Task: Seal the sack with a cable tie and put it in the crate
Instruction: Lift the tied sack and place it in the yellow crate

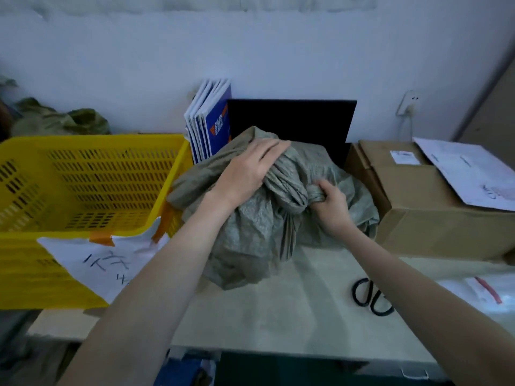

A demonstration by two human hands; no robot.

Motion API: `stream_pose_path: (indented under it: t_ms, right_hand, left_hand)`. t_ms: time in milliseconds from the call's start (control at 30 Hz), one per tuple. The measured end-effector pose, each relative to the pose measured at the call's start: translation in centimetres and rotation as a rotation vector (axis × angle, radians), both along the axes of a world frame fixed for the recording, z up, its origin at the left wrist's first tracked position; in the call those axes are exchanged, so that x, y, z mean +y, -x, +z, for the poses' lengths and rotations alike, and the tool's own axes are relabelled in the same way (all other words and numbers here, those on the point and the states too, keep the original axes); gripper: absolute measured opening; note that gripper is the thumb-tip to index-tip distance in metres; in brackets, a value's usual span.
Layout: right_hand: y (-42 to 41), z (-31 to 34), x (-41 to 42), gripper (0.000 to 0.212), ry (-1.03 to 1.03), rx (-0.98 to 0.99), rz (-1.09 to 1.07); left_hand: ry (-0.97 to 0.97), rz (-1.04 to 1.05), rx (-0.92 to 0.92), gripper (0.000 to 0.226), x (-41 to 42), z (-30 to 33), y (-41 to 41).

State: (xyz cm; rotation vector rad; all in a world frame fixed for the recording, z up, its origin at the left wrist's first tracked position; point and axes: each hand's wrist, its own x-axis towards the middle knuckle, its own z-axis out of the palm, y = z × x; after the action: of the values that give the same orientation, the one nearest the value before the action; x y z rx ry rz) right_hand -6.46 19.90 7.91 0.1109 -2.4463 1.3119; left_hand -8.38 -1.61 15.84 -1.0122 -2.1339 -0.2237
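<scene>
1. One yellow crate [83, 190] at far left on the desk [278, 307], open top, nothing visible inside; one handwritten paper sheet [103, 260] taped to its near wall.
2. Left hand [248, 171] lies over the top of the one grey-green sack [250, 240], fingers spread and slightly bent over the gathered cloth, pressing it down; not a full fist.
3. Sack sits mid-desk, just right of the crate and touching its corner. The bunched neck runs roughly up-down between the two hands.
4. Right hand [330, 201] is curled tight round the twisted neck, gripping it from the right side.
5. No cable tie visible anywhere, so sealing is likely not yet done. Right hand is nearer the neck; the crate lies to the left, so the left arm is nearer for the later drop.
6. One pair of black-handled scissors [372, 298] on the desk near right, partly hidden by the right forearm.
7. One cardboard box [418, 201] at far right, paper on top.
</scene>
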Motion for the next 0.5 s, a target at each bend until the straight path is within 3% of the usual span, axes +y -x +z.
stream_pose_path:
  t_ms: [67, 167, 267, 400, 500]
  right_hand:
    - [-0.2, -0.1, 0.2, 0.019, 0.024, -0.003, -0.024]
    - [-0.6, -0.3, 0.5, 0.016, -0.003, 0.001, -0.039]
    - [-0.8, -0.3, 0.2, 0.018, -0.049, 0.015, -0.043]
    - [-0.4, -0.8, 0.1, 0.021, -0.056, 0.003, -0.094]
    - [-0.1, -0.9, 0.2, 0.021, -0.052, -0.004, -0.107]
  left_hand:
    - [0.097, -0.009, 0.087, 0.039, 0.8, 0.6, 0.6]
    - [-0.044, 0.111, -0.052, 0.034, 0.8, 0.3, 1.0]
    - [-0.053, 0.268, -0.026, 0.036, 0.1, -1.7, 1.5]
    - [-0.157, 0.399, -0.461, 0.054, 0.6, -3.5, 0.3]
    - [-0.332, 0.286, -0.779, 0.064, 0.8, -5.0, 0.0]
